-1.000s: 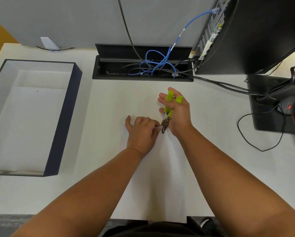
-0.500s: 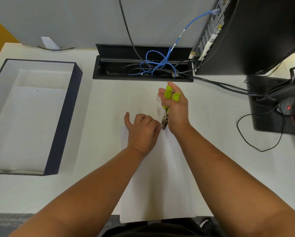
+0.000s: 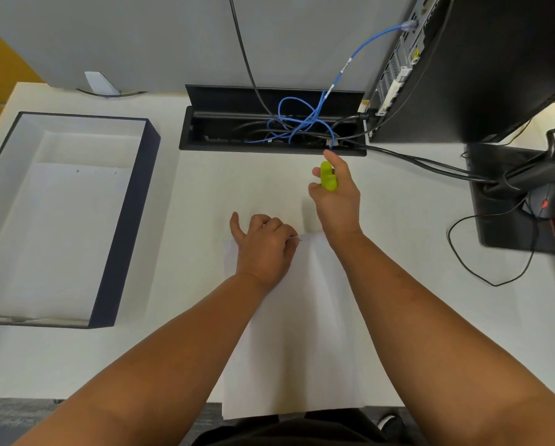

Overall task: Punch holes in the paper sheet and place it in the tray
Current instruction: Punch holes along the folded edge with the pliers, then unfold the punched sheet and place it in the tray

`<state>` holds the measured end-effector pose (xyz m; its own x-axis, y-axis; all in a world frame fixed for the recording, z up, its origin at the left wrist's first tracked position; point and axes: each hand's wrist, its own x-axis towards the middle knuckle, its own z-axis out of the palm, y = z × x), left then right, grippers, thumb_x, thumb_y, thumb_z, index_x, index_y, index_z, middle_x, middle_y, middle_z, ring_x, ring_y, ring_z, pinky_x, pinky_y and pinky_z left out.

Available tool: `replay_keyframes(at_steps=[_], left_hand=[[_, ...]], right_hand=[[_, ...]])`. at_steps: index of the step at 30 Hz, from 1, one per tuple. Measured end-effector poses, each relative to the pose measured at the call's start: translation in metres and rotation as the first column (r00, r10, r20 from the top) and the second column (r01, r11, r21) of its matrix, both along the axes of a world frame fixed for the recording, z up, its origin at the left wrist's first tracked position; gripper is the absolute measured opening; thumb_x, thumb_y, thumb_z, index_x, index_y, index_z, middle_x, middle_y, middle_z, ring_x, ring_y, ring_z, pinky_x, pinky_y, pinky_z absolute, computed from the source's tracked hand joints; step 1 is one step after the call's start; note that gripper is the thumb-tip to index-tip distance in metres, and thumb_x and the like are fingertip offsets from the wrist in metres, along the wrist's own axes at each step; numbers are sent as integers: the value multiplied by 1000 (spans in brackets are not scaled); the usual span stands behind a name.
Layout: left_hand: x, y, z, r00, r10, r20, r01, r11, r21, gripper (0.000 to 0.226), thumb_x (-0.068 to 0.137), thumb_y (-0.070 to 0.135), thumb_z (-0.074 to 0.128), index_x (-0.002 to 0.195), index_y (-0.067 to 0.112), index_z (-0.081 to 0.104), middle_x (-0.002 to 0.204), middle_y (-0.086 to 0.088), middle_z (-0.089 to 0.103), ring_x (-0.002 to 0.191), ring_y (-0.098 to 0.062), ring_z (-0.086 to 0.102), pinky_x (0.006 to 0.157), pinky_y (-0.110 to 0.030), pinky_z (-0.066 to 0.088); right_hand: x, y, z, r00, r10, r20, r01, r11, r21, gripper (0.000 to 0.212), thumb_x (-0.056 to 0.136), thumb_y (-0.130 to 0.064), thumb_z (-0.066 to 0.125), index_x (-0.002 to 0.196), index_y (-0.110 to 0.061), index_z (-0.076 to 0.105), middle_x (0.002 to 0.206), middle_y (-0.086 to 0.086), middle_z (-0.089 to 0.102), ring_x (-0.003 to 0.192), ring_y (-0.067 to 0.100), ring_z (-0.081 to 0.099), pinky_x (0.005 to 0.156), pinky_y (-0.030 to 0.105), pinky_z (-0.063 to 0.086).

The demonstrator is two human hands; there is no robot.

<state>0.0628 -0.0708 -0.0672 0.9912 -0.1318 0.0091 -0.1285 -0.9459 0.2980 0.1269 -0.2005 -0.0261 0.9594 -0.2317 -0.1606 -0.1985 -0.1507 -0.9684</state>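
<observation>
Thin white paper sheet [image 3: 298, 333] flat on desk, near edge overhanging. Left hand [image 3: 265, 244] curled, pinching far edge; right hand [image 3: 335, 201] wrapped round green-handled hole punch [image 3: 327, 177] (head hidden). Flimsy, creases easily; best lifted by opposite edges toward dark-walled tray [image 3: 121, 217].

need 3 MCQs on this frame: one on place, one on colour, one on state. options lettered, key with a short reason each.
1. Where is the tray relative to the paper sheet?
A. on the person's left
B. on the person's right
C. under the sheet

2. What colour are the handles of the hole punch?
A. red
B. yellow-green
C. blue

3. What is the left hand doing?
A. hanging off the table
B. reaching into the tray
C. resting on the sheet's far edge, fingers curled

Key:
1 A: the dark-walled tray sits left of the sheet.
2 B: yellow-green handles show in the right hand.
3 C: the left hand lies on the sheet's top edge.
</observation>
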Motion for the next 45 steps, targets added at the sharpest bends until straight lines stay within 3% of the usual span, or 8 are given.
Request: replay_keyframes(at_steps=[5,13,20,24,31,35,42,45], left_hand=[[2,9,-5,999,21,-42,-25,997,-80,22,95,42,46,93,35,67,95,16,62,113,-15,43,109,-61,-2],[-1,16,-14,1000,19,-18,-22,978,-205,16,93,41,53,90,33,67,89,17,60,112,-16,43,109,-63,3],[1,16,-15,1000,24,-4,-25,972,-235,17,93,43,53,90,34,67,90,17,60,111,-14,44,110,-61,1],[7,18,-16,999,34,8,-31,974,-227,17,93,43,52,90,33,67,92,16,61,109,-15,46,110,-58,4],[13,21,-11,999,-37,6,37,969,-245,16,93,37,54,94,31,68,92,12,63,93,-14,55,88,-35,25],[18,39,-2,992,-87,-88,65,973,-220,14,91,37,56,93,30,68,90,10,64,89,-14,58,84,-35,32],[3,86,7,970,82,-230,-153,939,-309,13,89,32,63,89,21,69,86,6,62,85,-18,58,78,-32,44],[-6,93,18,912,278,-300,-400,763,-507,10,88,25,66,90,16,68,82,4,63,77,-14,58,73,-23,44]], right_hand=[[-3,-15,-19,992,52,-114,-110,797,-594,62,87,-31,58,144,-22,34,131,6,40,113,23,48,86,35,45],[-17,-43,-37,968,-155,-197,-83,542,-836,71,86,-33,54,148,-14,25,140,10,34,121,33,35,95,45,32],[-28,-34,-43,962,159,221,59,670,-740,19,89,-9,54,98,-11,70,95,12,58,88,33,52,79,31,36],[-44,-27,-56,963,237,132,-125,819,-560,21,94,-12,49,93,-7,69,90,11,60,90,26,52,78,33,42],[-47,-33,-63,964,262,48,-202,838,-506,15,90,-4,51,87,-7,65,88,6,61,85,23,55,71,25,38],[-46,-34,-62,976,214,28,-178,872,-457,15,90,2,52,85,-5,64,86,6,60,83,21,54,67,22,35],[-47,-34,-51,987,157,-38,-161,926,-342,16,93,1,49,90,-5,64,88,3,57,83,17,52,70,21,35],[-47,-33,-43,995,96,-33,-101,956,-277,18,92,2,49,88,-7,64,90,4,57,84,17,52,71,18,35]])
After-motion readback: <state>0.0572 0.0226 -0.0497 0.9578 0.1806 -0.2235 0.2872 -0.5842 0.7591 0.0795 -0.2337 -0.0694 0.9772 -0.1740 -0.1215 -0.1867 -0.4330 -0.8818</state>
